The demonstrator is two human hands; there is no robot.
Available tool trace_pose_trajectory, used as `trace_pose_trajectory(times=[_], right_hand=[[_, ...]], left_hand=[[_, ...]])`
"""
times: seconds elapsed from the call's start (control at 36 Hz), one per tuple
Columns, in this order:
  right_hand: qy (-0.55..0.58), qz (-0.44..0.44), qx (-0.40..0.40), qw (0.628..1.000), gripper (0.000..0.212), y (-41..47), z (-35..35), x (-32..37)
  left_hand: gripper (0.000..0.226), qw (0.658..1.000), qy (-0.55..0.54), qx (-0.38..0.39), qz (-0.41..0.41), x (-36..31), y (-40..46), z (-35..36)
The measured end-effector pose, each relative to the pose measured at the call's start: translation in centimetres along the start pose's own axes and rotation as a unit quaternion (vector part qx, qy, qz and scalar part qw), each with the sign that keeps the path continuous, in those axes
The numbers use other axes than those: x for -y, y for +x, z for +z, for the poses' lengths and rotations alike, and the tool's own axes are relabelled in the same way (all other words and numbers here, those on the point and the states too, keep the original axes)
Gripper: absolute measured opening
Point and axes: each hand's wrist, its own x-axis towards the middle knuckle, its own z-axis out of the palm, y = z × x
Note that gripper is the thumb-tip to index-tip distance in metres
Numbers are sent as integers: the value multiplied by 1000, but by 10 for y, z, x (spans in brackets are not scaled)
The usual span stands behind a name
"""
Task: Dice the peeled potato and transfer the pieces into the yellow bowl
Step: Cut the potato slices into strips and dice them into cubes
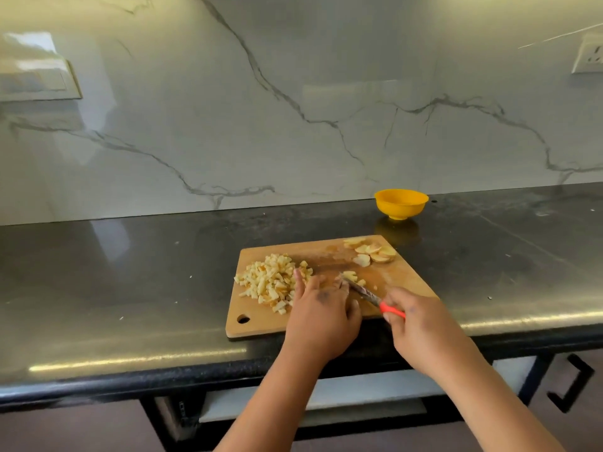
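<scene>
A wooden cutting board [267, 321] lies on the dark counter. A heap of diced potato [270, 282] covers its left part, and several potato slices [372, 252] lie at its far right corner. My right hand [421, 324] grips a knife [368, 293] by its red handle, the blade pointing left at a few small potato pieces [354, 277]. My left hand [321, 316] rests on the board beside the blade, fingers extended onto the potato there. The yellow bowl [400, 203] stands behind the board, near the wall.
The marble backsplash rises behind the counter, with a wall socket [589, 57] at the upper right. The counter's front edge [163, 380] runs below the board. A cabinet handle [571, 383] shows at the lower right.
</scene>
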Motion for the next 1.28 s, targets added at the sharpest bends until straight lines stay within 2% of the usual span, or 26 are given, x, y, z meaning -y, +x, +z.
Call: trace_pose_trajectory(times=[0.11,0.19,0.25,0.31,0.36,0.47,0.58,0.72,0.83,1.06,1.17,1.28], right_hand=[[46,36,67,996,6,3,-24,-15],[171,78,77,979,4,8,-34,-27],[252,105,73,959,3,14,-34,-30],[315,122,69,939,4,22,-35,-30],[381,133,67,913,7,32,-34,-27],[474,128,36,871,8,49,-22,-19],[464,104,-27,879,7,57,-6,-18],[452,83,-115,881,7,51,3,-27],[510,88,-111,848,10,51,3,-30],[507,83,-122,849,10,50,4,-31],[508,78,-124,849,9,50,5,-32],[504,78,-131,850,8,51,5,-32]], left_hand=[[41,1000,-21,13,-20,1,1,-3],[30,998,-62,-3,-33,4,2,-2],[34,996,-83,-9,-35,4,3,-5],[53,996,-81,10,-34,1,7,-10],[62,996,-76,49,-6,-5,19,-11],[44,989,-34,136,49,-14,47,1],[22,994,-9,107,21,-16,59,3],[19,998,2,64,-7,1,63,1],[20,997,37,46,-58,21,64,-6],[9,991,-49,-10,-121,48,68,-25],[24,990,-27,0,-139,50,75,-25],[34,995,-3,25,-100,39,96,-21]])
